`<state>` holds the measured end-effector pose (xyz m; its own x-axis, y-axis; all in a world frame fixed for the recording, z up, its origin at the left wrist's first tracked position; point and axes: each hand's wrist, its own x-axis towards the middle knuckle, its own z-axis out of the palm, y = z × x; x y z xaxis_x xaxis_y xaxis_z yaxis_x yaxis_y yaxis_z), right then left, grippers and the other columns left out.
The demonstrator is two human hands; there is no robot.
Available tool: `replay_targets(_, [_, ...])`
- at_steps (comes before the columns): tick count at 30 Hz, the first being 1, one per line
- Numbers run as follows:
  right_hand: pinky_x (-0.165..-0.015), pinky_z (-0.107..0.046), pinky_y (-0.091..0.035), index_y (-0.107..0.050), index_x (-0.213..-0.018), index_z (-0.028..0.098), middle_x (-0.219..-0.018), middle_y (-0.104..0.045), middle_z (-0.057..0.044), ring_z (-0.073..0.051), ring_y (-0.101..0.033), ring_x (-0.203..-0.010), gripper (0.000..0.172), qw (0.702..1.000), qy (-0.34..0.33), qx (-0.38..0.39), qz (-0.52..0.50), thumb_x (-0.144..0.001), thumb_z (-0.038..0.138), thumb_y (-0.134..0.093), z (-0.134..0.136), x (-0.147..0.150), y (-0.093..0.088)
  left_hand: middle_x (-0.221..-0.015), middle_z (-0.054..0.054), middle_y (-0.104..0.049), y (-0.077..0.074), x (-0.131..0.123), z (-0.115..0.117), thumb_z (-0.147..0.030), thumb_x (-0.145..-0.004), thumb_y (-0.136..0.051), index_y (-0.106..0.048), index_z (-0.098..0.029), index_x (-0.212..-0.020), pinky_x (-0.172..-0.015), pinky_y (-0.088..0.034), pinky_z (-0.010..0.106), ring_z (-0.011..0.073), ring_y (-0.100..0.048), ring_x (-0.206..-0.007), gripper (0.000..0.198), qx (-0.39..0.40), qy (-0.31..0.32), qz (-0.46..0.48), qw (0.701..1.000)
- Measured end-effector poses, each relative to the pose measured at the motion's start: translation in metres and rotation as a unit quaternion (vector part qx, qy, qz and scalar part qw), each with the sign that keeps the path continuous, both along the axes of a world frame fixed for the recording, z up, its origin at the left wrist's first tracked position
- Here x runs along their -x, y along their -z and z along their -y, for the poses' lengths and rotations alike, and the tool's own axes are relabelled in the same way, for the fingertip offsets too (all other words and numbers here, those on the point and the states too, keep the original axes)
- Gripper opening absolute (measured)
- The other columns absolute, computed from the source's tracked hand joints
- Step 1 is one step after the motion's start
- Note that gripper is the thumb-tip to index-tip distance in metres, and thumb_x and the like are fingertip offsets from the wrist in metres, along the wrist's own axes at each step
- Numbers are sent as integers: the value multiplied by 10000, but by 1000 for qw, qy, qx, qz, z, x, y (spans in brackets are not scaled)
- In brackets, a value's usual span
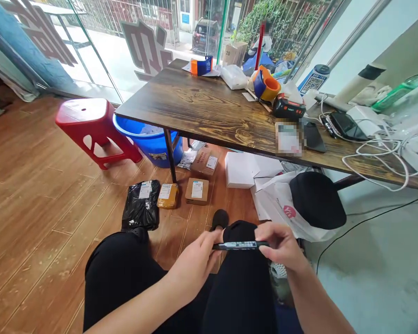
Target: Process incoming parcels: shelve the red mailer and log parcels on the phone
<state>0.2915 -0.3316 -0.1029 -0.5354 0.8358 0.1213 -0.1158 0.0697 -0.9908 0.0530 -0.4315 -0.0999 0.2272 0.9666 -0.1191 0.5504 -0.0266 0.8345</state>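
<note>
A black marker pen with pale lettering lies level across my lap, above my right knee. My left hand is closed on its left end, thumb and fingers pinching it. The other end, a plain black part that looks like the cap, sits between the thumb and fingers of my right hand. The fingers hide both tips of the pen, so I cannot tell whether the cap is loose.
A dark wooden table stands ahead, holding a tape dispenser and cables. Parcels lie on the floor, including a black one and a small box. A red stool and blue bin stand left.
</note>
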Motion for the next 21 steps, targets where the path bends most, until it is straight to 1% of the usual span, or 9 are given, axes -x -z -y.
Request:
replay_targets(2, [-548, -266, -422, -618, -748, 198, -658, -573, -11, -135, -522, -590, 152, 998, -46, 23, -45, -739, 271, -751, -10, 31, -1, -1173, 72, -593, -12, 14, 0, -184, -956, -334, -451, -241, -1294, -935, -486, 344, 178, -597, -1046, 363, 47, 42, 21, 998])
replay_targets(5, [-490, -229, -353, -575, -800, 190, -608, -523, 23, -96, -438, -506, 234, 987, -133, 65, -55, -763, 369, -721, -21, 77, 1, -1159, 125, -587, -24, 28, 1, -168, -934, -334, -449, -177, -1300, -928, -455, 401, 228, -586, -1028, 383, 77, 21, -23, 997])
replay_targets(9, [-435, -171, -335, -624, -1073, 145, -532, -536, 46, -72, -446, -435, 316, 932, -352, 67, 53, -870, 386, -597, -37, 127, 12, -948, 67, -626, -19, 48, -1, -382, -978, -305, -551, -186, -1047, -761, -429, 311, 183, -577, -827, 322, 138, -34, 78, 987])
replay_targets(12, [-449, -162, -397, -680, -1093, 100, -486, -552, 22, -82, -511, -425, 384, 897, -436, 55, 44, -944, 376, -459, -53, 155, 26, -736, -7, -516, 6, 63, -9, -497, -963, -323, -554, -181, -899, -584, -350, 241, 97, -432, -597, 397, 224, -67, 238, 943])
replay_targets(15, [-478, -166, -434, -722, -1047, 85, -501, -584, -12, -93, -552, -454, 377, 879, -472, 41, 46, -942, 333, -458, -69, 171, 39, -578, -75, -316, 39, 72, -20, -626, -880, -429, -481, -194, -831, -408, -199, 223, 58, -209, -428, 438, 342, -77, 418, 838])
replay_targets(17, [-506, -169, -454, -723, -1064, 84, -568, -633, -44, -102, -585, -503, 366, 876, -477, 38, 68, -931, 320, -477, -80, 175, 48, -501, -111, -234, 60, 79, -32, -667, -819, -501, -450, -215, -835, -351, -129, 232, 58, -122, -361, 456, 409, -59, 492, 766])
replay_targets(18, [-509, -168, -457, -724, -1066, 87, -598, -651, -55, -104, -596, -515, 364, 878, -469, 45, 79, -927, 324, -486, -85, 175, 53, -481, -119, -229, 69, 83, -39, -668, -803, -526, -460, -215, -843, -343, -123, 232, 58, -117, -346, 459, 425, -44, 508, 748])
replay_targets(19, [-491, -162, -450, -731, -1052, 90, -612, -660, -59, -101, -596, -505, 361, 885, -453, 63, 86, -922, 335, -500, -92, 174, 60, -480, -119, -255, 78, 89, -48, -657, -798, -543, -488, -207, -863, -350, -141, 226, 56, -141, -344, 458, 426, -30, 508, 748])
replay_targets(21, [-408, -149, -402, -752, -948, 93, -577, -650, -49, -87, -552, -425, 355, 919, -367, 123, 72, -900, 371, -536, -110, 171, 79, -541, -96, -384, 96, 104, -69, -621, -753, -628, -560, -181, -954, -406, -230, 209, 53, -270, -396, 488, 389, -12, 453, 802])
